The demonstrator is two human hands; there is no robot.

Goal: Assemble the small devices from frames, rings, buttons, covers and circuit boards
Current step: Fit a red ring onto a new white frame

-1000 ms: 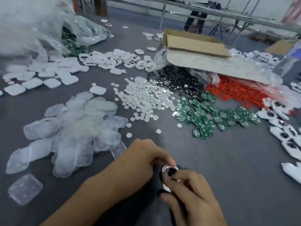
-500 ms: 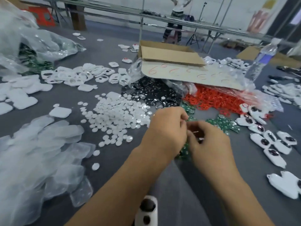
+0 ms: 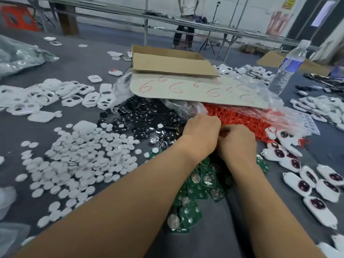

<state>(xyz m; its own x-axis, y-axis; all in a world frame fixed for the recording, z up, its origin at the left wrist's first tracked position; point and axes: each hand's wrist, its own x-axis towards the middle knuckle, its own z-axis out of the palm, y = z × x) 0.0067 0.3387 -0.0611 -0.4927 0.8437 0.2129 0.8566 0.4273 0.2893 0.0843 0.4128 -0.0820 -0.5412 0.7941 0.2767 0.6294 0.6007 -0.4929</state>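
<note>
On the grey table (image 3: 83,58), left hand (image 3: 202,135) and right hand (image 3: 238,141) meet at red rings (image 3: 240,116), grip hidden.

Lighting: scene is being lit evenly.
Glare: light is being reflected off the plastic bag (image 3: 21,61).
Edges: lines are being bent.

Your left hand (image 3: 202,135) and right hand (image 3: 238,142) meet side by side at the near edge of the ring pile (image 3: 242,118), circuit boards (image 3: 193,194) heaped under your wrists. Left of you lie the buttons (image 3: 83,157), the disc heap (image 3: 137,118) behind them, frames (image 3: 46,95) further left. Behind the rings, a sheet (image 3: 195,90) with the cardboard box (image 3: 167,62) on it; bottle (image 3: 288,67) far right, assembled devices (image 3: 316,183) near right
</note>
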